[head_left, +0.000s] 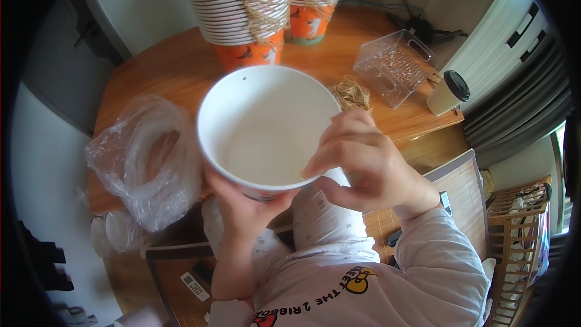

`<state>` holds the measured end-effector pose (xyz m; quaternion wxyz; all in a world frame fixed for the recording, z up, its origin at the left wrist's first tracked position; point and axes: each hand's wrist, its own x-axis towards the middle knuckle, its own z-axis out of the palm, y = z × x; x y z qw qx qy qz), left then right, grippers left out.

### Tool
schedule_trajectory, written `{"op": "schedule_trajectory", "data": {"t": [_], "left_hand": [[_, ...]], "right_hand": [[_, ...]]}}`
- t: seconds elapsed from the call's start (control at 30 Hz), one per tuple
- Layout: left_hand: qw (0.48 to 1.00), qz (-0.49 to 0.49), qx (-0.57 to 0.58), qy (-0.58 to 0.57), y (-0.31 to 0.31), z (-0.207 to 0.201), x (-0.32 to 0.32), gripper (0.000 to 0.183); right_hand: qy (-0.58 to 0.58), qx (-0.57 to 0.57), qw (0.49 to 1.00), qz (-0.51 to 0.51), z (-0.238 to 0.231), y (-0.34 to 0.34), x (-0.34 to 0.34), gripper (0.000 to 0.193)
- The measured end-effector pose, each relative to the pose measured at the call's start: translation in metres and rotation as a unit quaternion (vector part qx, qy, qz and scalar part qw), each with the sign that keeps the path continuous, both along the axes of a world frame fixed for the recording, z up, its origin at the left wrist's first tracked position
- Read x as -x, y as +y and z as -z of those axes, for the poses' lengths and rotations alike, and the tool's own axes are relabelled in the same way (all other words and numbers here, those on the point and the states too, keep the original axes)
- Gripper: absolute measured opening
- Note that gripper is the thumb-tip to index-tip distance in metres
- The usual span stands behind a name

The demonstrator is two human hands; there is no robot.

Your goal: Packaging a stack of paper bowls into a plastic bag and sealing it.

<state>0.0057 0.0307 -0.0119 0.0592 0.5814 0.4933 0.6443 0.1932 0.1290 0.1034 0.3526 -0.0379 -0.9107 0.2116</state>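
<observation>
A large white-lined paper bucket (272, 124) is tilted toward me, its open mouth facing up. My left hand (245, 203) grips it from below at the near left side. My right hand (363, 160) is at its near right rim, with curled fingers reaching over the edge and the thumb outside. Whether a strand is between those fingers is hidden. One small hole shows near the far left rim. Beyond my right hand lies a bundle of straw-coloured cord (351, 94).
Tall stacks of orange-and-white buckets (221, 9) with cord handles (266, 3) stand at the back. A crumpled clear plastic bag (148, 163) lies left. On the right are a clear plastic bin (396, 66) and a lidded cup (448, 94). White stacked cups (121, 230) sit lower left.
</observation>
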Motion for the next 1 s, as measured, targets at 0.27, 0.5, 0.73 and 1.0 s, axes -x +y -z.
{"op": "schedule_trajectory", "data": {"t": [0.27,0.5,0.73,1.0], "left_hand": [[0.999,0.036,-0.027,-0.011,0.002,0.008,0.0,0.123],[1.0,0.01,-0.004,0.01,-0.004,0.025,0.019,0.124],[0.996,-0.014,0.045,-0.072,-0.006,0.035,0.027,0.122],[0.995,-0.092,0.03,0.021,-0.006,0.035,0.023,0.131]], "right_hand": [[-0.027,0.152,0.987,-0.048,0.001,-0.003,-0.004,0.019],[0.129,0.17,0.977,0.001,0.01,0.021,-0.013,0.015],[0.181,0.075,0.881,0.43,0.014,0.135,-0.074,0.019],[0.118,0.028,0.844,0.523,0.033,0.168,-0.103,0.016]]}}
